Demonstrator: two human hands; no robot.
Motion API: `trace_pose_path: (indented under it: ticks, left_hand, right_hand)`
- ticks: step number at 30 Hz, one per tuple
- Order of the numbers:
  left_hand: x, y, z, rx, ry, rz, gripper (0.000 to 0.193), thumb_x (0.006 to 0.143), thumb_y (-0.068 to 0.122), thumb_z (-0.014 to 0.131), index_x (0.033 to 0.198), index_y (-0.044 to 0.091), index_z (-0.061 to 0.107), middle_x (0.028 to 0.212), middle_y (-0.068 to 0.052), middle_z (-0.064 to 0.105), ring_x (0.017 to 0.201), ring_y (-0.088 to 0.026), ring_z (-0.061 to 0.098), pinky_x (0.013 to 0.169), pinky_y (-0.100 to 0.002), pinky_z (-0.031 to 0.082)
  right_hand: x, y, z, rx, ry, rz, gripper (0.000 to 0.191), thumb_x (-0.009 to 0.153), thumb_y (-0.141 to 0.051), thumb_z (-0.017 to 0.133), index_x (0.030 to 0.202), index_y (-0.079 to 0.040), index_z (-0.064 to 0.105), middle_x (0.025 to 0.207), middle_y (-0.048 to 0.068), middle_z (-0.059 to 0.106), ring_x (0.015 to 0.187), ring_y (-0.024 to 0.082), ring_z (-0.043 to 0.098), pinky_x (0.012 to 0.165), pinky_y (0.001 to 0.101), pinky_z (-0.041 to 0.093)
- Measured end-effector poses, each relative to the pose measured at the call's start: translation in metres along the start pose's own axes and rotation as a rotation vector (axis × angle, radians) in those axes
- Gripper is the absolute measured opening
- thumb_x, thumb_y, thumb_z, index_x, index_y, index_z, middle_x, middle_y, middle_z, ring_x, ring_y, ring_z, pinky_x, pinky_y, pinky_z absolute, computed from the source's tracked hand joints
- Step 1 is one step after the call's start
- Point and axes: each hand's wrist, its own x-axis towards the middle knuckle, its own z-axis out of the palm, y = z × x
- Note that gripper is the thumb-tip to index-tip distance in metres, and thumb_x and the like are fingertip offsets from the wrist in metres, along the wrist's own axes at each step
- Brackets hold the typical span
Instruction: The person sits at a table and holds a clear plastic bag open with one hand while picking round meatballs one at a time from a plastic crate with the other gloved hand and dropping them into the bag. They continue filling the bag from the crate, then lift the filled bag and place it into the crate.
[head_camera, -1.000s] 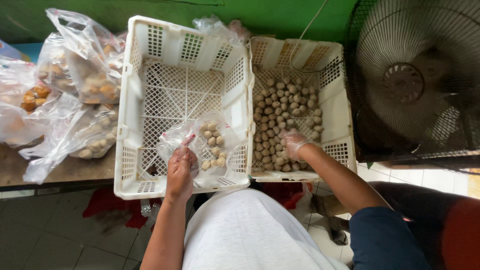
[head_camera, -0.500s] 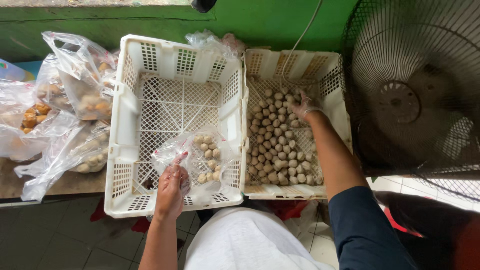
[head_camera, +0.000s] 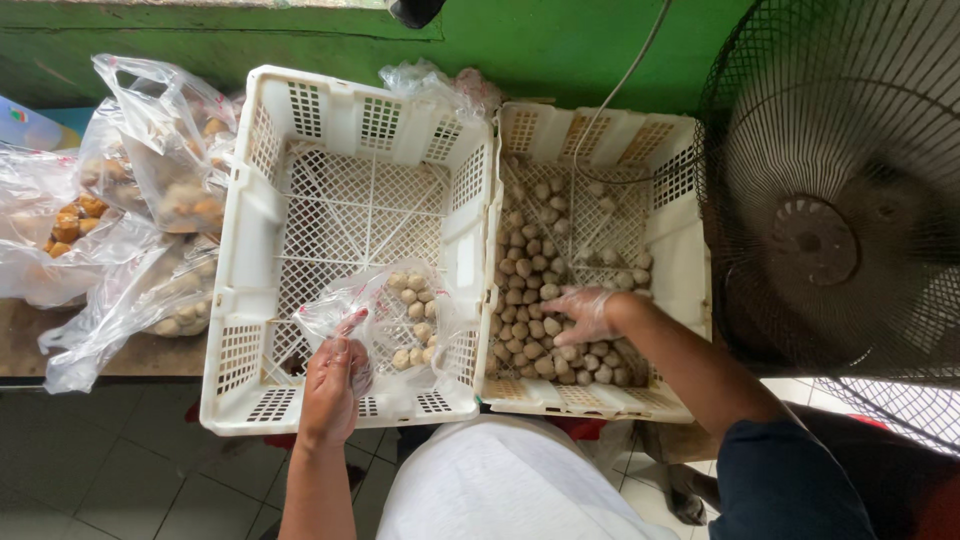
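Left hand (head_camera: 335, 385) pinches clear bag (head_camera: 385, 320), partly filled, in left crate (head_camera: 250, 250). Gloved right hand (head_camera: 585, 315) cupped over balls (head_camera: 530, 300) at right crate's (head_camera: 690, 260) near edge; many remain.

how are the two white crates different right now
The left crate has a mostly bare lattice floor, holding only a clear plastic bag with a few balls; the right crate has loose pale meatballs spread over its floor. The left hand grips the bag in the left crate, while the right hand, in a thin clear glove, rests on the balls in the right crate. Both are white perforated plastic, set side by side and touching.
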Motion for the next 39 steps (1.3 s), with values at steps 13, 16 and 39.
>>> trace_pose_path:
  ticks: [13,16,39]
  left_hand:
    - [-0.009,-0.003,-0.008,-0.013,0.007,-0.041,0.049,0.108,0.027,0.048,0.147,-0.004,0.049,0.075,0.003,0.042,0.057,-0.004,0.032,0.048,-0.02,0.027]
    - [-0.007,-0.004,-0.007,-0.015,-0.01,-0.028,0.047,0.108,0.027,0.047,0.146,-0.001,0.05,0.074,0.004,0.041,0.056,-0.003,0.032,0.047,-0.02,0.027]
    - [-0.002,0.001,-0.015,0.025,-0.086,-0.016,0.048,0.11,0.027,0.046,0.152,0.004,0.048,0.075,0.008,0.039,0.062,-0.001,0.033,0.051,-0.018,0.028]
  right_hand:
    - [0.153,0.03,-0.067,0.209,0.783,0.099,0.039,0.105,-0.023,0.051,0.142,-0.012,0.056,0.156,0.023,0.041,0.14,0.045,0.041,0.117,0.0519,0.038]
    - [0.142,0.032,-0.039,0.163,0.808,0.15,0.047,0.102,-0.009,0.049,0.15,-0.01,0.051,0.15,0.021,0.051,0.134,0.044,0.05,0.112,0.0539,0.045]
    - [-0.011,-0.151,0.061,1.197,0.391,-0.903,0.032,0.103,-0.009,0.064,0.135,-0.005,0.06,0.088,0.002,0.06,0.077,0.011,0.06,0.07,0.0265,0.06]
